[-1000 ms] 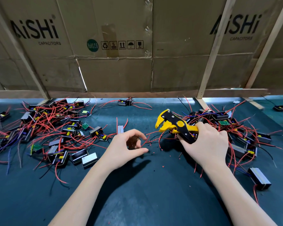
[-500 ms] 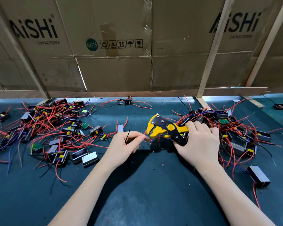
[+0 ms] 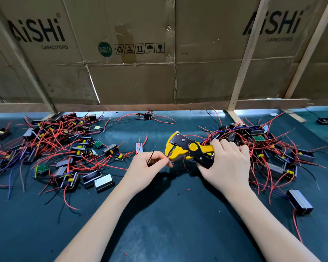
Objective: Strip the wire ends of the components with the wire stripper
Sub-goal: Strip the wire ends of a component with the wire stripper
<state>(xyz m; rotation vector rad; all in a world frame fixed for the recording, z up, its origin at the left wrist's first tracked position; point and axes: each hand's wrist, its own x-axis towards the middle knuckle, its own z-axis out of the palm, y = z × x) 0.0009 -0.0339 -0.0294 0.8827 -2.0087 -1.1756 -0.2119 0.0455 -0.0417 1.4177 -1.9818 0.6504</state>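
The right hand (image 3: 228, 165) is gripping the wire stripper (image 3: 189, 148) by its handles, its fingers (image 3: 219, 146) curling over the top of them, above the dark green bench (image 3: 159, 224). The stripper's long axis is running roughly level from right to left, rising slightly toward the far left, with the yellow and black head pointing left toward the left hand (image 3: 150, 167). Just left of the stripper's head, the left hand is pinching a thin black wire (image 3: 151, 157) between thumb and forefinger, the fingers closing on it; the wire's free length is standing up and leaning slightly right above the knuckles, and whether a wire end is sitting inside the stripper's mouth cannot be told. Well to the left of the stripper, a pile of components (image 3: 64, 146) with red wires is lying scattered on the bench, and just behind and to the right of the stripper a second pile of components (image 3: 269, 148) is lying tangled, touching the right hand's far side. A single boxed component (image 3: 299, 204) is lying to the lower right of the stripper, apart from the piles. Small red bits of insulation (image 3: 188, 189) are dotting the bench below the stripper. Beyond the stripper, cardboard sheets (image 3: 131, 63) printed with capacitor branding are standing behind wooden slats (image 3: 244, 63).
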